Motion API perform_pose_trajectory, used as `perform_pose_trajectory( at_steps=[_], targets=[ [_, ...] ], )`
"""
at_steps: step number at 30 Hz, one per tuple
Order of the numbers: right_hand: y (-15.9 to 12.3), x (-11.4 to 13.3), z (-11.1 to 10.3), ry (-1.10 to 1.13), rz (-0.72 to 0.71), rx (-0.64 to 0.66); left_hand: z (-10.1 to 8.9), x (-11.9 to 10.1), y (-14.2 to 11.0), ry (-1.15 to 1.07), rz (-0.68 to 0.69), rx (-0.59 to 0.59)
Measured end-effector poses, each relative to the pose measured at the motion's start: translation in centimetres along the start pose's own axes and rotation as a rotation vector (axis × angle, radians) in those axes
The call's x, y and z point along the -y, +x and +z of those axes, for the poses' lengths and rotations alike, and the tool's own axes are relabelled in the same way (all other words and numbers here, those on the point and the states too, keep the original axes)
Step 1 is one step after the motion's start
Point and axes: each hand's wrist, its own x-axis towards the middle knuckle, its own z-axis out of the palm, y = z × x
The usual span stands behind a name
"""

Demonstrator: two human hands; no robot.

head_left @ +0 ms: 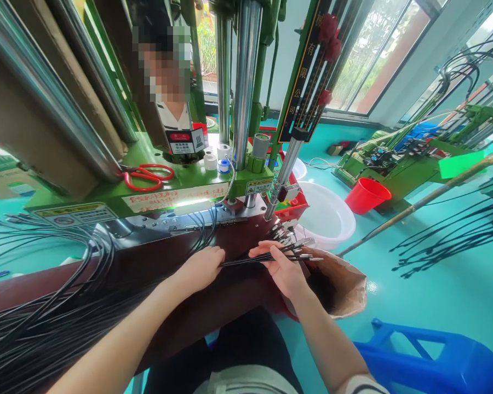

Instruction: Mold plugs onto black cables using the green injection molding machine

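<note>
My left hand [203, 268] is closed around a bundle of thin black cables [243, 262] above the brown table edge. To its right, my right hand [286, 273] holds the same bundle near its end, thumb on top. Silvery connector tips [314, 259] stick out past my right fingers, over a paper-lined bin [349, 287]. More metal connector ends [283, 231] lie just behind my right hand. Behind my left hand, several cables [205, 227] run up into the machine's metal mold plate [176, 221]. The left fingertips are partly hidden.
A green press [197, 183] stands ahead, with red-handled scissors [148, 176] on it. Many loose black cables [61, 323] cover the table's left. A white tub [328, 210], red bucket [368, 196] and blue stool [435, 355] stand right. Another person [175, 112] is behind the press.
</note>
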Motion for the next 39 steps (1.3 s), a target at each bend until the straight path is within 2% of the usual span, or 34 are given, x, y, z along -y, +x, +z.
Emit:
perform_pose_trajectory(
  at_steps=[2, 6, 10, 13, 18, 25, 32, 34, 37, 39],
  targets=[
    [-0.1, -0.2, -0.2, 0.007, 0.006, -0.031, 0.0, -0.2, -0.3, 0.090, 0.034, -0.057],
    [-0.4, -0.7, -0.7, 0.001, 0.024, -0.107, 0.1, -1.0, -1.7, 0.179, 0.011, -0.201],
    [-0.9, -1.4, -1.2, -0.005, 0.198, -0.100, 0.4, -1.5, -2.1, 0.221, -0.038, -0.246],
    [-1.2, -2.0, -1.4, 0.001, 0.228, -0.109, 0.7, -1.4, -1.3, 0.212, -0.082, -0.177],
    [-1.2, -2.1, -1.4, -0.017, 0.193, -0.122, 0.7, -0.9, -0.7, 0.167, -0.029, -0.117],
    [-0.7, -1.4, -0.8, 0.014, 0.138, -0.148, -0.4, -0.5, -0.4, 0.133, -0.031, 0.037],
    [-0.5, -1.5, -1.1, 0.065, 0.142, -0.165, -1.4, -0.4, -0.4, 0.018, -0.028, 0.105],
    [-0.4, -1.6, -1.2, 0.079, 0.147, -0.166, -1.3, -0.6, -0.8, -0.006, -0.049, 0.060],
    [-0.2, -1.6, -1.3, 0.111, 0.168, -0.170, -0.5, -0.9, -1.5, 0.029, -0.106, -0.116],
    [0.0, -1.5, -1.3, 0.138, 0.191, -0.187, 0.3, -1.1, -1.8, 0.038, -0.129, -0.182]
  ],
)
